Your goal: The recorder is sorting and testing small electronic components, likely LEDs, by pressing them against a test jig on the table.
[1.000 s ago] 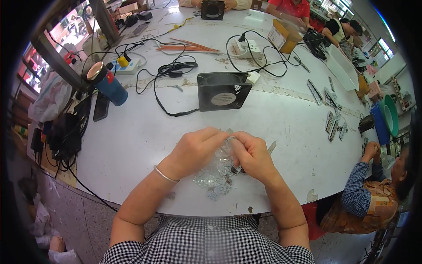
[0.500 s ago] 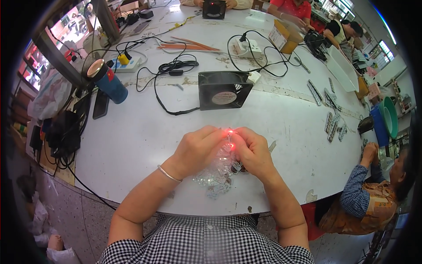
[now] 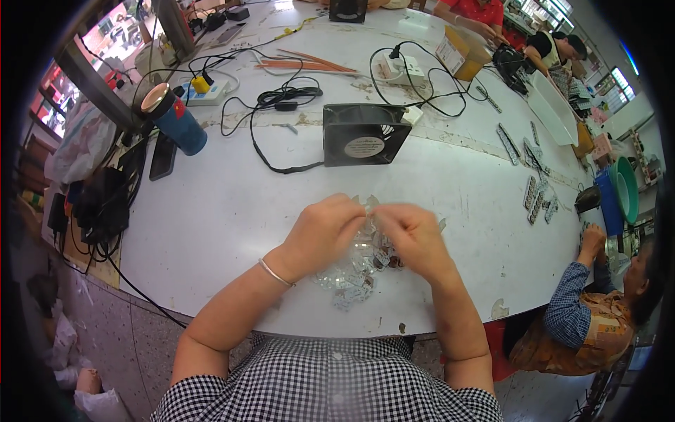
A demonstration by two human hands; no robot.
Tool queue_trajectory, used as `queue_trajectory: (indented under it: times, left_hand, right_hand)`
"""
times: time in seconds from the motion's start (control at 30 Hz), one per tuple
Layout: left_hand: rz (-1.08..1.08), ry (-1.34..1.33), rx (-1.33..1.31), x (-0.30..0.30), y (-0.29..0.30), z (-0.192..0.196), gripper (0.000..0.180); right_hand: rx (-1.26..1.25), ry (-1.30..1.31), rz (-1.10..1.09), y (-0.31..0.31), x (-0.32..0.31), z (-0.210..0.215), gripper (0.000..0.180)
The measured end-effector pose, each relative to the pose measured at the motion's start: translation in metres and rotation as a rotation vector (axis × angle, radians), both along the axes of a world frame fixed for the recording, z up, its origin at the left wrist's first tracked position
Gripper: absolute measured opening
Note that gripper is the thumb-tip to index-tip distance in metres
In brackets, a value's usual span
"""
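Hands [image 3: 318, 233] [image 3: 420, 243], two, one glinting pile [image 3: 355, 285], one fan [image 3: 351, 133]

Axial fan [image 3: 367, 126]: black; round label [image 3: 364, 147], off-white. Tabletop [image 3: 218, 232]: white, brown stains. Small loose pieces [image 3: 349, 288]: clear to silver-grey. Bracelet [image 3: 275, 273]: silver. Shirt [image 3: 330, 383]: black-and-white gingham. Tumbler [image 3: 184, 130]: blue, red patch. Thin sticks [image 3: 309, 66]: orange-brown. Plug adapter [image 3: 201, 85]: yellow. Basin [image 3: 625, 190]: green. Co-worker's sleeve [image 3: 567, 304]: blue-and-white check.
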State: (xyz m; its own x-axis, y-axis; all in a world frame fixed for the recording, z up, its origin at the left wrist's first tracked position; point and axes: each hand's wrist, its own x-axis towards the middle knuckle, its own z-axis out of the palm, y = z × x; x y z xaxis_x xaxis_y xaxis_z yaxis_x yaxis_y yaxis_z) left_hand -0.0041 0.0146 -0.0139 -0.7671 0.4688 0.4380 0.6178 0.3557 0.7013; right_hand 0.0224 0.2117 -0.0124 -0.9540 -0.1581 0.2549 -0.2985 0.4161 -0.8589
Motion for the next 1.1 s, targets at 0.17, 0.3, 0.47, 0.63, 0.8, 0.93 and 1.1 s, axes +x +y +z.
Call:
queue_trajectory:
  times: [0.17,0.3,0.47,0.63,0.8,0.93,1.1]
  left_hand:
    - [-0.092,0.077,0.025,-0.007,-0.006,-0.001,0.031]
    - [-0.248,-0.184,0.132,-0.006,-0.010,0.015,0.051]
    - [-0.304,-0.321,0.138,-0.004,-0.009,0.017,0.054]
    - [-0.284,-0.384,0.177,-0.004,-0.010,0.016,0.056]
    - [-0.315,-0.388,0.199,-0.005,-0.011,0.017,0.059]
    - [-0.332,-0.399,0.198,-0.005,-0.012,0.017,0.061]
    - [-0.314,-0.484,0.213,-0.006,-0.011,0.014,0.062]
  right_hand:
    - [-0.131,-0.010,-0.102,0.012,-0.003,0.014,0.017]
    - [-0.235,-0.164,0.012,-0.004,0.005,0.013,0.018]
    - [-0.200,-0.195,0.086,-0.006,0.007,0.009,0.019]
    - [-0.306,-0.360,0.111,-0.008,0.005,0.010,0.020]
    - [-0.367,-0.351,0.105,-0.008,0.006,0.011,0.021]
    - [-0.335,-0.369,0.121,-0.010,0.006,0.012,0.021]
    - [-0.288,-0.277,0.097,-0.019,0.007,0.010,0.018]
